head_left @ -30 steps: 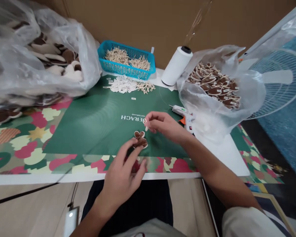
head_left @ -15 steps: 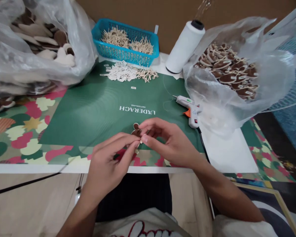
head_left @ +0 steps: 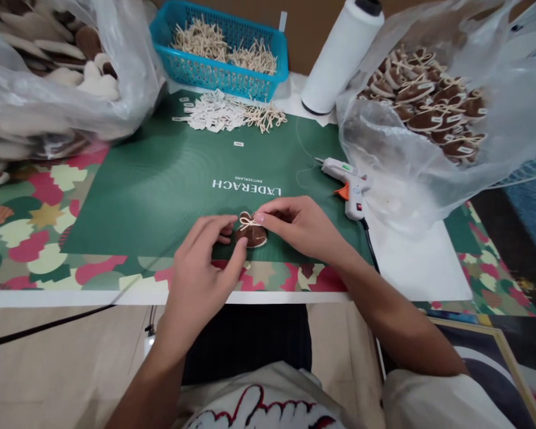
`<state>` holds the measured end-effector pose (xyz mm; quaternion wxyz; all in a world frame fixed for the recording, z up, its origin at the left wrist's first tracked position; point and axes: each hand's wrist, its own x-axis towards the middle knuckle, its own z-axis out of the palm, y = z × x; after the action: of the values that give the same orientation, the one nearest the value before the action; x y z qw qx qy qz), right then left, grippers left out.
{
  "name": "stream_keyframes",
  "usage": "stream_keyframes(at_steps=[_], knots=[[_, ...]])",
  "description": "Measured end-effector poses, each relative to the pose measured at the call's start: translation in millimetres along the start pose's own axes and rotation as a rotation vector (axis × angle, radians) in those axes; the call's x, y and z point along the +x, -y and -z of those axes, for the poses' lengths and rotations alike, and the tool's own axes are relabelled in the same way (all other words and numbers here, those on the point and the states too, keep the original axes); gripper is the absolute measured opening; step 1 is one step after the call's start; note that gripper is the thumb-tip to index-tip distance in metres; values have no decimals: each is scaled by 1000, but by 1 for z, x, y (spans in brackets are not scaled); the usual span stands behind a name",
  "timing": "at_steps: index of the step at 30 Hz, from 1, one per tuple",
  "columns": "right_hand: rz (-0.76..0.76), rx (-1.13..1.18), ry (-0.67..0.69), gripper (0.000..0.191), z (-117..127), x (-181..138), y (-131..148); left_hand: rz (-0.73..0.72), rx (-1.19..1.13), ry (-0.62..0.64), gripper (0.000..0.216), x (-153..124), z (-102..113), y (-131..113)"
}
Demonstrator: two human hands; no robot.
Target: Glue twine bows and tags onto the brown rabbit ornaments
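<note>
A small brown felt bunny-shaped piece (head_left: 251, 236) with a pale edge lies on the green sheet in front of me. A cream string bow (head_left: 247, 221) sits across its narrow part. My right hand (head_left: 295, 223) is closed, thumb and forefinger pinched at the bow's right side, their tips hiding part of it. On the other side, my left hand (head_left: 209, 250) has its fingers apart and curved around the piece, the thumb tip at its lower left edge. A hot glue gun (head_left: 349, 185) with an orange trigger lies right of my hands.
White labels (head_left: 217, 112) and cream bows (head_left: 263, 115) are heaped before a blue basket (head_left: 218, 71) of bows. One label (head_left: 238, 143) lies alone. A white thread cone (head_left: 339, 56) stands between basket and a plastic bag (head_left: 384, 140) of bow-tied pieces. Another bag (head_left: 134, 71) holds plain pieces.
The string bow, earlier hidden between my fingertips, now lies on the felt piece. My left hand has let go and spread its fingers; my right hand stays pinched. The view has tilted slightly downward.
</note>
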<state>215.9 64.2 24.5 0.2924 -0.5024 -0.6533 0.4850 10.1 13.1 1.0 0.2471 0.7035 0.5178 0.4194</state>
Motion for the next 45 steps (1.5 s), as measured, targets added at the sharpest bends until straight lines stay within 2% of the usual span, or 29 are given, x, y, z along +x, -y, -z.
stream_keyframes(at_steps=[6,13,17,22,32,36,45], knots=[[28,-116,-67,17,-6,-2,1,-88,70,30,18,4,-3,-4],[82,-224,-205,8,-17,-3,-3,-121,124,66,22,4,-3,-2],[121,-185,-192,11,-16,-4,-2,-83,113,61,20,6,-5,-5],[98,-167,-163,11,-13,-4,0,-63,131,2,21,11,-7,-8],[45,-137,-143,10,-10,-3,-3,132,73,-63,9,19,-14,-9],[17,-112,-136,14,-10,-3,1,124,94,-54,11,20,-14,-9],[2,-135,-146,9,-10,-2,-1,128,86,-70,10,20,-16,-7]])
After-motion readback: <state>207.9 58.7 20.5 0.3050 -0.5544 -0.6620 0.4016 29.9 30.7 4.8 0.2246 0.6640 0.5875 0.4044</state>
